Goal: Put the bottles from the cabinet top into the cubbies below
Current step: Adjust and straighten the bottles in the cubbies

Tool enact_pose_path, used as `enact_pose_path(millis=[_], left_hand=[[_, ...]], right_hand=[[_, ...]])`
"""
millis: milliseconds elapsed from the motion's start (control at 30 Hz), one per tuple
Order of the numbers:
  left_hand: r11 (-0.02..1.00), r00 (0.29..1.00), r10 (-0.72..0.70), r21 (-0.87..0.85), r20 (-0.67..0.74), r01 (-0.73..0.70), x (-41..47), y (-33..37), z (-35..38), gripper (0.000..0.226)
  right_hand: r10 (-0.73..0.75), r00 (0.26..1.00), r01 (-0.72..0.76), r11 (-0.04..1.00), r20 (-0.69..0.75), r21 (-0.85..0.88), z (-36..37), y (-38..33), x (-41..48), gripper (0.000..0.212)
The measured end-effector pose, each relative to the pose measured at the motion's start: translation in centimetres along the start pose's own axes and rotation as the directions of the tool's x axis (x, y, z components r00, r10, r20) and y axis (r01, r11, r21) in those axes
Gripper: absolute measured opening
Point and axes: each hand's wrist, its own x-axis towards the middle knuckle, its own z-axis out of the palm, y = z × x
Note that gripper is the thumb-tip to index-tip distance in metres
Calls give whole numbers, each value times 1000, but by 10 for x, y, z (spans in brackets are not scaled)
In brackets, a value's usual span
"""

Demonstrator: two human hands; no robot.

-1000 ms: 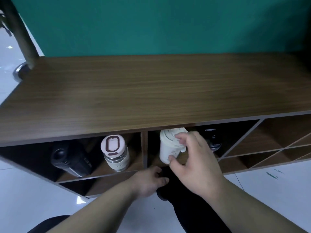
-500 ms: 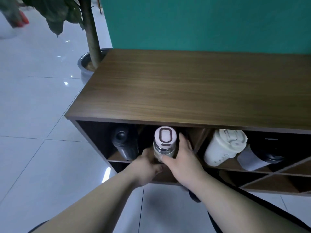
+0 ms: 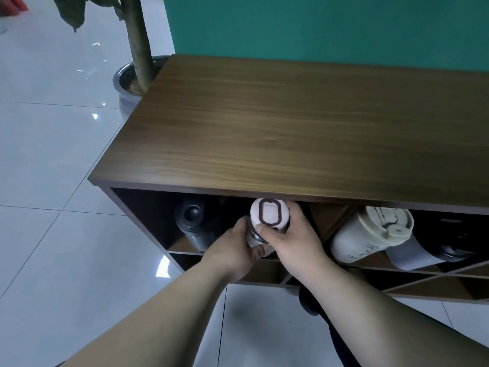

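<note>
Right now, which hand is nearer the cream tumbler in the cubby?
Right. The right hand grips the white-lidded bottle just left of the cream tumbler; the left hand is beyond that bottle.

I see four bottles in the upper cubbies (image 3: 148, 215): a black one (image 3: 195, 226) left, a steel one with a white cap (image 3: 268, 217) beside it, then a cream tumbler (image 3: 370, 234) and a grey-sleeved black bottle (image 3: 428, 250) tilted together.

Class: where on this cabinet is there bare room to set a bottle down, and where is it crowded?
Free: the whole wooden cabinet top. Crowded: the left cubby, with the black bottle and the white-lidded steel bottle under both hands' grip; the next holds the cream tumbler and grey-sleeved black bottle.
</note>
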Motion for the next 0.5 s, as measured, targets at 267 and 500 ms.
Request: enact_pose_path(millis=[267,500], left_hand=[[1000,999,4,-23,-50,-5,-4,0,6,55],[999,997,-45,-27,-65,43,-9,6,6,56]], right_hand=[[-20,999,20,1000,29,10,-2,2,0,61],[-73,996,78,993,56,-86,-7,-3,-7,68]])
